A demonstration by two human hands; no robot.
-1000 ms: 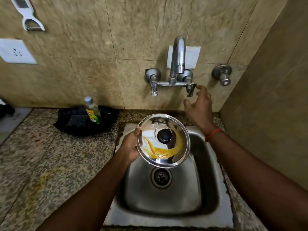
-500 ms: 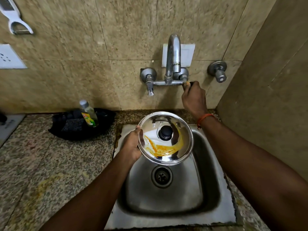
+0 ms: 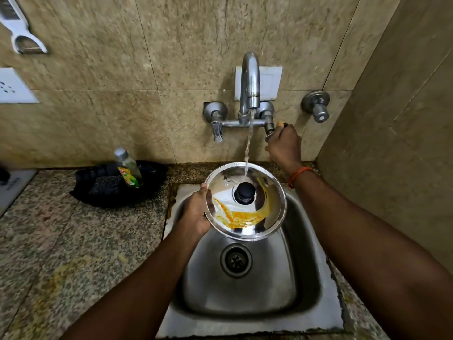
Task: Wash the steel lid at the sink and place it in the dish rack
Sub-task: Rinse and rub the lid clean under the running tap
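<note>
The round steel lid [image 3: 267,217] with a black knob and an orange smear is held tilted over the steel sink [image 3: 304,285]. My left hand [image 3: 196,212] grips its left rim. A thin stream of water falls from the tap spout [image 3: 250,79] onto the lid's far edge. My right hand [image 3: 284,146] grips the tap's right handle on the wall. No dish rack is in view.
A black tray [image 3: 98,192] with a scrub pad and a dish soap bottle [image 3: 128,168] sits on the granite counter [image 3: 73,253] left of the sink. A second valve [image 3: 316,105] sticks out of the wall. The tiled side wall [image 3: 392,143] stands close on the right.
My right hand reached up to the tap's right handle and closed round it. Water now runs from the spout onto the lid, which my left hand has kept over the sink.
</note>
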